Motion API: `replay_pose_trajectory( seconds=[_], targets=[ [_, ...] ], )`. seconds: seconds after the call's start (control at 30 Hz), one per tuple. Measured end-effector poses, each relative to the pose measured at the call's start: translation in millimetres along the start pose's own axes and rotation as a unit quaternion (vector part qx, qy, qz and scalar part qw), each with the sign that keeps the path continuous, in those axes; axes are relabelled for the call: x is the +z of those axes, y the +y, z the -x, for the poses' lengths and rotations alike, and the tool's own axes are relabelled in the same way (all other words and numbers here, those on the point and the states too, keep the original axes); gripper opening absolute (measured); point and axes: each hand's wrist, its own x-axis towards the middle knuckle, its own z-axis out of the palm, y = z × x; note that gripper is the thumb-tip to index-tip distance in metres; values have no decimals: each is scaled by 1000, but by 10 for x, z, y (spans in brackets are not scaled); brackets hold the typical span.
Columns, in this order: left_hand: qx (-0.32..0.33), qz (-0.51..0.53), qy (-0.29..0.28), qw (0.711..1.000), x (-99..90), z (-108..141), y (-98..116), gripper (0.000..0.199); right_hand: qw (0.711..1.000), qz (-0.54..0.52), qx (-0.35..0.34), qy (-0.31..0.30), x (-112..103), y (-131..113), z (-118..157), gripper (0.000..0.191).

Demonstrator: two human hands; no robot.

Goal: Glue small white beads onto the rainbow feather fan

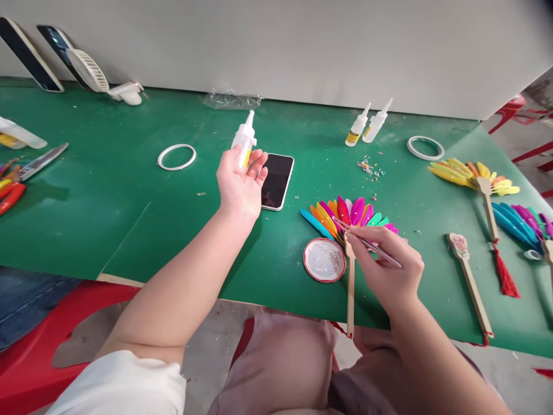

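Note:
My left hand [242, 181] is wrapped round a small white glue bottle [245, 138] with a yellow label, its pointed nozzle up. Behind that hand a phone [277, 181] lies flat on the green table. My right hand [386, 262] is closed on thin tweezers [374, 248], whose tips reach the base of a multicoloured feather fan [356, 213]. The fan lies with its wooden handle [351, 297] over the table's front edge. Just left of the handle a red-rimmed lid [324, 260] holds tiny white beads.
Two more glue bottles [365, 127] stand at the back, near scattered small bits [370, 167]. White rings [176, 157] lie on the table. A yellow fan [486, 178], another fan [525, 227] and a loose handle [470, 282] are right; scissors [32, 173] and a handheld fan [93, 72] left.

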Motion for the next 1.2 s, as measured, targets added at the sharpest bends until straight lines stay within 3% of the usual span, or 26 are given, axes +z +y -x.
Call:
replay_pose_trajectory(
  seconds=[0.17, 0.47, 0.8, 0.97, 1.2],
  targets=[
    [2, -6, -15, 1000, 9, 20, 17, 32, 999, 1, 0, -54, 22, 76, 14, 18],
    [-51, 58, -9, 997, 82, 126, 35, 25, 988, 16, 8, -153, 117, 121, 35, 16],
    [-78, 64, -26, 995, 111, 167, 43, 22, 984, 58, -29, -166, 86, 94, 44, 19],
    [-91, 58, -32, 994, 120, 178, 34, 24, 980, 85, -79, -162, 109, 140, 55, 22],
    [-112, 51, -77, 989, 133, 224, -7, 31, 975, 110, -106, -164, 104, 168, 42, 21]
  ],
)
